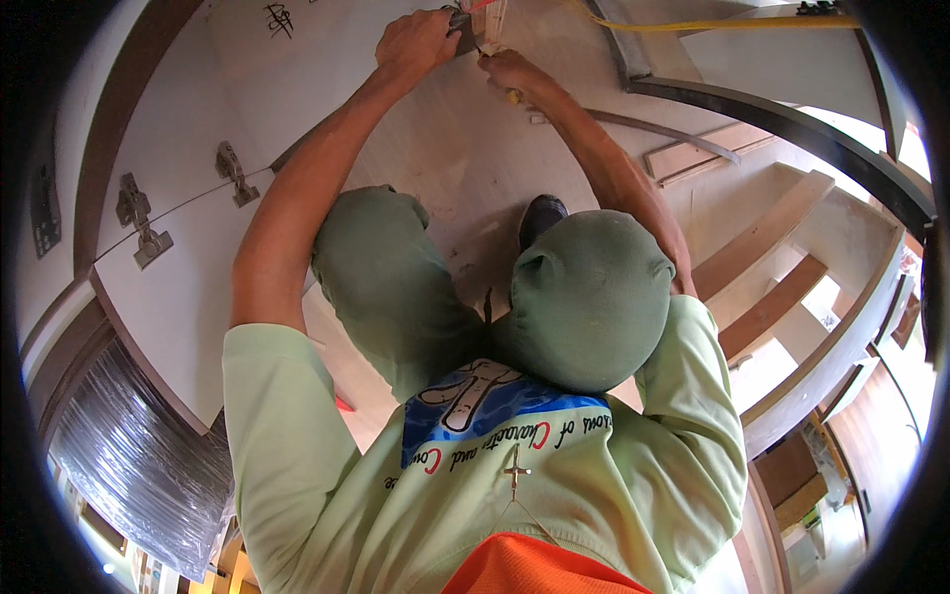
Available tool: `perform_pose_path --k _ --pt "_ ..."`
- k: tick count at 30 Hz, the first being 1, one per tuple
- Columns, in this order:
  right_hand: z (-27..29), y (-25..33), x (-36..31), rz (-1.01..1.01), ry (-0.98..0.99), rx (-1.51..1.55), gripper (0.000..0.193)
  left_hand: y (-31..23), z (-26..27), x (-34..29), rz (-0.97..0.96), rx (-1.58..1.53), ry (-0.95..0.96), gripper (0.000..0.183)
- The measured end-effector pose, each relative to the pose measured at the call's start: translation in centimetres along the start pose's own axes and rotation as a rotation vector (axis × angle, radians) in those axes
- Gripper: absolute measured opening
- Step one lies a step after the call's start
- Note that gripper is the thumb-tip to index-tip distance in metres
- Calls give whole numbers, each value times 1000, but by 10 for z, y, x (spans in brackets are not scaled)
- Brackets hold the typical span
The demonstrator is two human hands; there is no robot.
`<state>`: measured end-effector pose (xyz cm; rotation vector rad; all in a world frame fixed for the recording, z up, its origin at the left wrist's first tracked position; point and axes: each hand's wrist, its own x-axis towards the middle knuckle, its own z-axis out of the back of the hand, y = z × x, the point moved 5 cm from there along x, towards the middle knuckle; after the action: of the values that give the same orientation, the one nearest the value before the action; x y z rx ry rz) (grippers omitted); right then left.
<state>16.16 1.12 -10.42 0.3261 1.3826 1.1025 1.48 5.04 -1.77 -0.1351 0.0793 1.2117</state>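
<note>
Both of my arms reach forward past my bent knees to the far top edge of the view. My left hand [418, 42] is closed at a dark metal piece [461, 22], beside a narrow wood strip [491, 22]. What its fingers grip is mostly hidden. Just to the right and a little nearer, my right hand [519, 75] is wrapped round a tool whose yellow handle end [515, 96] shows below the fist. A thin dark tip points from this hand toward the metal piece. The tool's exact kind is hidden.
White panels with metal hinges [143, 220] stand on the left, above a plastic-wrapped stack [139, 445]. A yellow cable [712, 24] crosses the upper right. A flat grey strip [663, 131] lies beyond my right forearm. Wooden slats [762, 238] and a curved dark edge [792, 124] are on the right.
</note>
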Motion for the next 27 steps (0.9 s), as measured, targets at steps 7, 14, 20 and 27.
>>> perform_pose_path --k 7,14,20,27 --pt "2 13 -15 -99 -4 30 39 -8 16 -6 -5 15 -55 36" --pt "0 3 -11 -21 75 100 34 -5 20 -7 74 -230 -42 29" --pt "6 4 -7 -69 74 -32 34 -4 18 -5 83 -228 -19 29" --pt "7 15 -12 -10 152 13 33 -4 20 -6 43 -271 -45 26"
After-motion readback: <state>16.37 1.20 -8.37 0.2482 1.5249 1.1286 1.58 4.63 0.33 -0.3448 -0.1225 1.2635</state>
